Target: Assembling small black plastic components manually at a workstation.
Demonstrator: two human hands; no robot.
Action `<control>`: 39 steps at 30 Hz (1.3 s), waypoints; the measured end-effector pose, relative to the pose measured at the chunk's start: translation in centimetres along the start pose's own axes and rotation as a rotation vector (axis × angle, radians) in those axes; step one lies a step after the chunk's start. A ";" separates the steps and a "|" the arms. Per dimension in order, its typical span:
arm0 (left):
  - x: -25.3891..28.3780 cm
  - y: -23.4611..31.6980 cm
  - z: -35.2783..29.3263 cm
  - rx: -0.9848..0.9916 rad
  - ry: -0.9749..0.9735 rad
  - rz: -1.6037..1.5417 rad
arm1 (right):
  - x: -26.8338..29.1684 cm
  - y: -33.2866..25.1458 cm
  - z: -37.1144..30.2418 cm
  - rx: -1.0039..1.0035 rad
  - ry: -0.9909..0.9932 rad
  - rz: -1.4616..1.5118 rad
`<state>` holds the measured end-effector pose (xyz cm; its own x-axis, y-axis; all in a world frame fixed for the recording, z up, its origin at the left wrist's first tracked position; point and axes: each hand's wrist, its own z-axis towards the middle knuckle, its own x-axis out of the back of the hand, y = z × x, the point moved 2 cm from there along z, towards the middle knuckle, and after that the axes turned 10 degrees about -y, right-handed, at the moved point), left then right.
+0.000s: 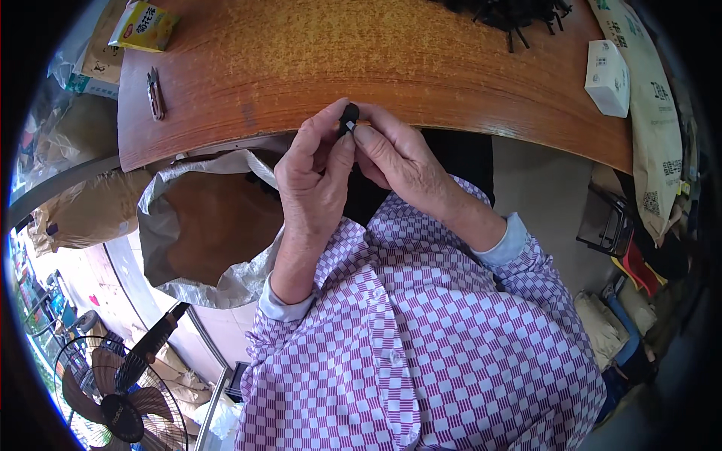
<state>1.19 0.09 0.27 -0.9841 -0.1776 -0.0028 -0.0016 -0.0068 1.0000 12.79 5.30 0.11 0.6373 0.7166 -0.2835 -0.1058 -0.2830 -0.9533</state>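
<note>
A small black piece with a whitish patch [349, 115] is pinched between both my hands, just in front of the table's near edge; its exact kind is too small to make out. My left hand [314, 165] closes on it with thumb and fingers from the left. From the right, my right hand [406, 158] grips the same piece, thumb on top. Several black strip-like pieces [519, 13] lie heaped at the far side of the wooden table [361, 60]. A pair of thread snips [156, 96] rests near the table's left end.
A yellow packet [147, 28] sits at the table's far left, a white paper box [608, 79] at its right. Left of my lap, a large sack [214, 225] gapes open. A fan [120, 413] stands lower left; a printed paper bag [653, 113] leans at the right.
</note>
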 end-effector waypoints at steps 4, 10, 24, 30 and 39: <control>0.3 -0.2 0.2 -0.021 0.044 0.119 | -0.5 0.2 0.3 -0.025 0.011 0.011; 0.1 0.9 0.8 -0.192 0.043 0.578 | -0.2 -0.1 0.1 -0.134 0.006 0.243; 0.4 2.1 1.8 0.071 -0.085 -0.348 | 3.1 -1.0 -0.6 0.153 0.060 -0.084; 0.0 1.6 1.4 0.205 -0.139 -0.614 | 4.3 -1.3 -0.6 0.082 -0.024 0.196; -0.8 1.2 0.2 0.258 -0.284 -0.365 | 4.3 -0.4 -0.6 -0.016 -0.121 0.240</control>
<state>1.90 0.40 1.47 -0.9208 0.0647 -0.3847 -0.3612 0.2309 0.9035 16.06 8.15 -0.63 0.4997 0.6986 -0.5122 -0.2298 -0.4632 -0.8560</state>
